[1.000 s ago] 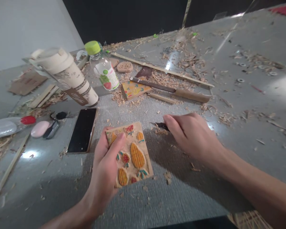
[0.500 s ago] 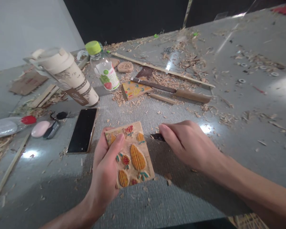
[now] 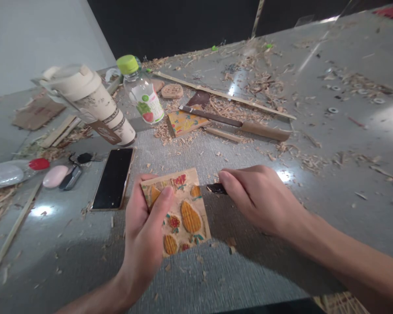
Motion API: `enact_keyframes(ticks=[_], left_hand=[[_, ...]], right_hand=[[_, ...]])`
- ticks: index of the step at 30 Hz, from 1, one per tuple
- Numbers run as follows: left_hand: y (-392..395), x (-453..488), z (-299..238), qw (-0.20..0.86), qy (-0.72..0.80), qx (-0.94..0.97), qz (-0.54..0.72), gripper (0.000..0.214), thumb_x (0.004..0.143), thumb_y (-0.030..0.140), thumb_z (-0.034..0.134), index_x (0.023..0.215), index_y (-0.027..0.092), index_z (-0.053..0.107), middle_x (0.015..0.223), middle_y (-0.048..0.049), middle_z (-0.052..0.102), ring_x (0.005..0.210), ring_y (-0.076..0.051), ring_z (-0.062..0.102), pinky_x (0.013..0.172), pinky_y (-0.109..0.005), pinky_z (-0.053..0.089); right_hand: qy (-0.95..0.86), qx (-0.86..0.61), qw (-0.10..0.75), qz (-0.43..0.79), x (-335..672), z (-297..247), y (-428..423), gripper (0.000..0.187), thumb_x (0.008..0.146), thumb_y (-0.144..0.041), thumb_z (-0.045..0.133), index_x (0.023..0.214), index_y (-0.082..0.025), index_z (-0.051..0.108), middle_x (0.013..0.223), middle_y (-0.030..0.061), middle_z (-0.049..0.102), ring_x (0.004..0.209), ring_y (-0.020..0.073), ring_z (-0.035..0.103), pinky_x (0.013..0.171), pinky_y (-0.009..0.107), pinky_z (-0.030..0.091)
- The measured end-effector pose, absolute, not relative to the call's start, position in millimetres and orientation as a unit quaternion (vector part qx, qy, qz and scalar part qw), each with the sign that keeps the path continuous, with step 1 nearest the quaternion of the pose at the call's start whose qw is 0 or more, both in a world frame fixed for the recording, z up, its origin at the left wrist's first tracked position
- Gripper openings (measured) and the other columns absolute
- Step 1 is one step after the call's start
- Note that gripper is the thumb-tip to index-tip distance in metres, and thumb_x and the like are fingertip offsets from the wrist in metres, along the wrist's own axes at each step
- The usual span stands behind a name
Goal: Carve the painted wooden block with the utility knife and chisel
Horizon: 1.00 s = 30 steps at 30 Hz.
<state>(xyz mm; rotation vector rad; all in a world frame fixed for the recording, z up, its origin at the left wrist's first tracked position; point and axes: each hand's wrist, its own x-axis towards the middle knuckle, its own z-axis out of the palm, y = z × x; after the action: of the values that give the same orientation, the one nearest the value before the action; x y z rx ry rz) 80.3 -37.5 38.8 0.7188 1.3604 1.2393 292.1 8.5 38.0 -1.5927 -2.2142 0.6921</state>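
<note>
Carved panel (image 3: pixel 190 218) is gripped over the table (image 3: pixel 183 285) by the left hand (image 3: pixel 146 229); the right hand (image 3: pixel 260 198) clasps a dark tool (image 3: pixel 216 188) beside it. Seemingly between cuts; the next needs firm bracing.

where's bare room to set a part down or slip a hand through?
Roomiest: tabletop nearer than the phone, left of the left hand; and between carved block and right forearm. Both lightly littered. Crowded: farther back, around bottle, long-bladed tool and shavings.
</note>
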Motion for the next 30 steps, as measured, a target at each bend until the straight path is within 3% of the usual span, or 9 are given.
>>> enact_keyframes(ticks=[11,16,21,30], left_hand=[[-42,70,37,0.414,0.640,0.441,0.474,0.032,0.097,0.051,0.079,0.106,0.029,0.058,0.084,0.0040,0.062,0.067,-0.014,0.062,0.062,-0.024,0.055],[-42,69,45,0.363,0.644,0.484,0.468,0.028,0.096,0.047,0.080,0.102,0.028,0.060,0.077,0.0036,0.060,0.064,-0.016,0.057,0.057,-0.026,0.052],[-43,75,55,0.314,0.648,0.510,0.471,0.022,0.095,0.043,0.078,0.094,0.028,0.061,0.078,0.0022,0.060,0.069,-0.018,0.059,0.056,-0.027,0.049],[-45,74,56,0.312,0.632,0.556,0.441,0.021,0.099,0.041,0.074,0.094,0.029,0.058,0.069,0.0053,0.058,0.057,-0.014,0.054,0.053,-0.027,0.047]], right_hand=[[-0.809,-0.531,0.167,0.190,294,42,8,0.054,0.113,-0.052,0.028,0.067,-0.026,0.040,0.056,0.0005,0.048,0.052,0.0158,0.036,0.060,0.039,0.020],[-0.820,-0.524,0.164,0.159,296,43,6,0.058,0.114,-0.050,0.029,0.066,-0.025,0.049,0.056,0.0013,0.051,0.050,0.0150,0.037,0.058,0.039,0.020],[-0.818,-0.528,0.170,0.151,297,44,4,0.060,0.114,-0.052,0.028,0.064,-0.024,0.046,0.055,0.0008,0.051,0.049,0.0142,0.033,0.056,0.038,0.018],[-0.814,-0.545,0.159,0.123,296,40,1,0.066,0.115,-0.057,0.023,0.066,-0.023,0.051,0.058,0.0020,0.057,0.048,0.0137,0.039,0.055,0.037,0.017]])
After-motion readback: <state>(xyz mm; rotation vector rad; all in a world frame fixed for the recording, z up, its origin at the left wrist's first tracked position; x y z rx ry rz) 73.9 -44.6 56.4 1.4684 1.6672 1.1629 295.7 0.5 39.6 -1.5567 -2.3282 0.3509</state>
